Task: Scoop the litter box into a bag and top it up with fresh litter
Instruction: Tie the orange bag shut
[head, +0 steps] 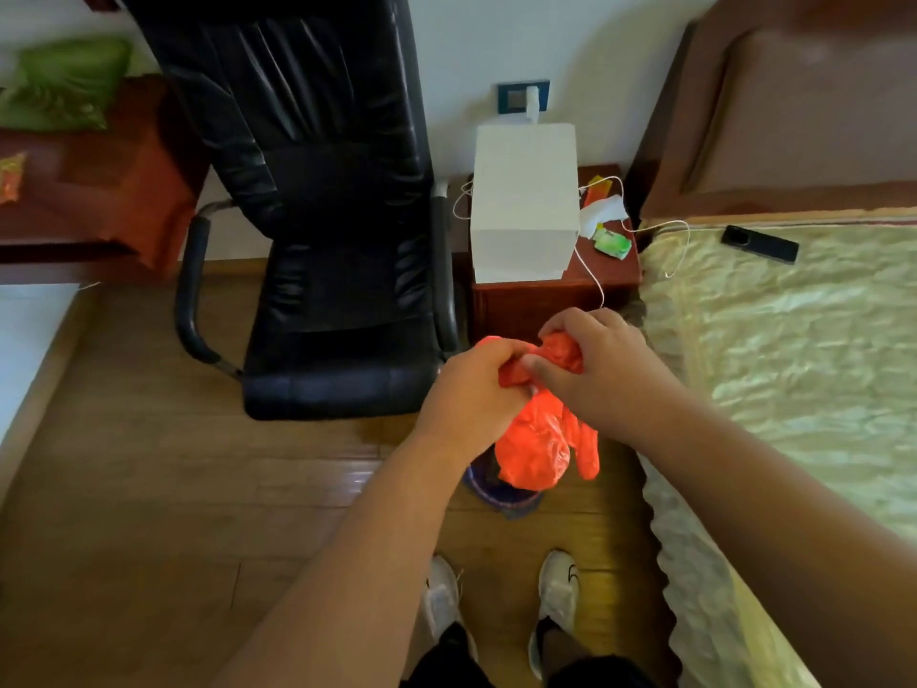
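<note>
An orange plastic bag (pixel 538 441) hangs in front of me, bulging at the bottom, with its top bunched up. My left hand (pixel 471 389) grips the bag's neck from the left. My right hand (pixel 595 367) is closed on the crumpled top from the right, touching the left hand. Under the bag, on the wooden floor, a dark blue-purple container (pixel 501 496) shows only at its rim; most of it is hidden by the bag. No litter box or scoop is visible.
A black office chair (pixel 327 230) stands just left of my hands. A white box (pixel 523 206) sits on a red-brown nightstand (pixel 546 295) with a white cable. A bed (pixel 794 350) with a phone (pixel 759 244) runs along the right. My shoes (pixel 558 593) are below.
</note>
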